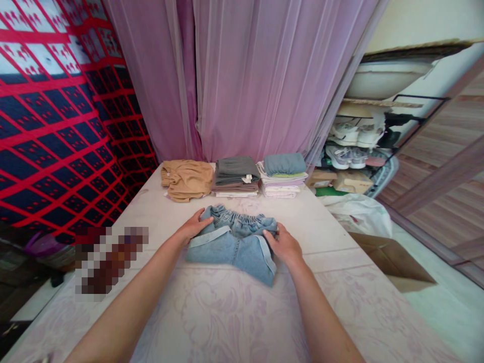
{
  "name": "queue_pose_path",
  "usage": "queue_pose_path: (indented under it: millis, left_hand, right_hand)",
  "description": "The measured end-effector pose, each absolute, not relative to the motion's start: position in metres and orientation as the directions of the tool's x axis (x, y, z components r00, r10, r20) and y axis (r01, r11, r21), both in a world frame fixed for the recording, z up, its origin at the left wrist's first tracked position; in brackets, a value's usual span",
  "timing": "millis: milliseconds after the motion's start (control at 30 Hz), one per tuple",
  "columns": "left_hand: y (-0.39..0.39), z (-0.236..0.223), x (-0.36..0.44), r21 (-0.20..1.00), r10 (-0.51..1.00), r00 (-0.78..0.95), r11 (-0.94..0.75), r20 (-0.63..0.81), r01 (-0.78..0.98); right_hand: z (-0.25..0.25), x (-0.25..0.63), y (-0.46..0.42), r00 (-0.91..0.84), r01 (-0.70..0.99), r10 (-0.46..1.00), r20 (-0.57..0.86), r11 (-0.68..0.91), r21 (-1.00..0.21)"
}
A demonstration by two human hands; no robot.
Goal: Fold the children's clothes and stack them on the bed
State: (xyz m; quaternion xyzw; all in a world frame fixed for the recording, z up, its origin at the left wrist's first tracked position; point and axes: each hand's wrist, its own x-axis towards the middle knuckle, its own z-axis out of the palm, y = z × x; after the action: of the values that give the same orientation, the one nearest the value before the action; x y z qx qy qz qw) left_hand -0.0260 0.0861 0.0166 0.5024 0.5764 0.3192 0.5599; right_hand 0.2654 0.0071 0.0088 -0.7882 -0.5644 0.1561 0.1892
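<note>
Light blue denim shorts (236, 247) with a gathered elastic waistband lie on the table, waistband toward the far side, legs folded up with pale cuffs showing. My left hand (194, 225) grips the waistband's left end, thumb on top and fingers partly hidden beneath. At the other end of the waistband, my right hand (283, 243) pinches the denim the same way. Behind the shorts are folded tan trousers (187, 179), a stack of folded dark grey clothes (236, 171), and a stack of light clothes with a blue-grey one (285, 164) on top.
The table (227, 322) has a pale patterned cover. Purple curtains (257, 75) hang behind it, and a red-and-navy checked cloth (56, 111) hangs left. To the right stand a shoe rack (408, 118), a white plastic bag (359, 214) and a cardboard box (391, 257). A blurred-out patch covers something at left.
</note>
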Motion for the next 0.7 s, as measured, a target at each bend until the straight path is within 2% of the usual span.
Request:
queue_pose_path:
  millis: [100, 200, 300, 400, 500, 567, 633, 700]
  left_hand:
    - [0.089, 0.01, -0.02, 0.939, 0.97, 0.1, 0.185, -0.222, 0.29]
    - [0.078, 0.006, -0.023, 0.936, 0.989, 0.039, 0.12, -0.14, 0.331]
    - [0.062, 0.005, -0.026, 0.908, 0.994, -0.092, 0.088, -0.055, 0.41]
    - [0.056, 0.004, -0.025, 0.859, 0.984, -0.179, 0.099, -0.009, 0.502]
    - [0.061, 0.003, -0.025, 0.828, 0.984, -0.174, 0.132, -0.042, 0.544]
    - [0.061, 0.006, -0.03, 0.834, 0.986, -0.168, 0.11, -0.021, 0.541]
    - [0.053, 0.013, -0.04, 0.843, 0.988, -0.142, 0.029, 0.056, 0.537]
    - [0.036, 0.021, -0.053, 0.834, 0.993, -0.059, -0.051, 0.1, 0.549]
  right_hand:
    - [0.001, 0.263, 0.018, 0.297, 0.845, 0.954, -0.046, -0.285, -0.453]
    - [0.003, 0.27, 0.034, 0.193, 0.832, 0.981, -0.023, -0.176, -0.527]
    - [0.012, 0.278, 0.052, 0.136, 0.805, 0.991, 0.006, -0.106, -0.583]
    - [0.015, 0.275, 0.066, 0.143, 0.817, 0.99, -0.016, -0.127, -0.562]
    - [0.009, 0.27, 0.065, 0.164, 0.801, 0.986, -0.039, -0.156, -0.578]
    - [0.003, 0.272, 0.055, 0.23, 0.739, 0.973, -0.003, -0.177, -0.65]
    - [-0.002, 0.278, 0.037, 0.286, 0.666, 0.954, 0.084, -0.135, -0.734]
    - [-0.003, 0.285, 0.015, 0.259, 0.604, 0.953, 0.156, -0.033, -0.796]
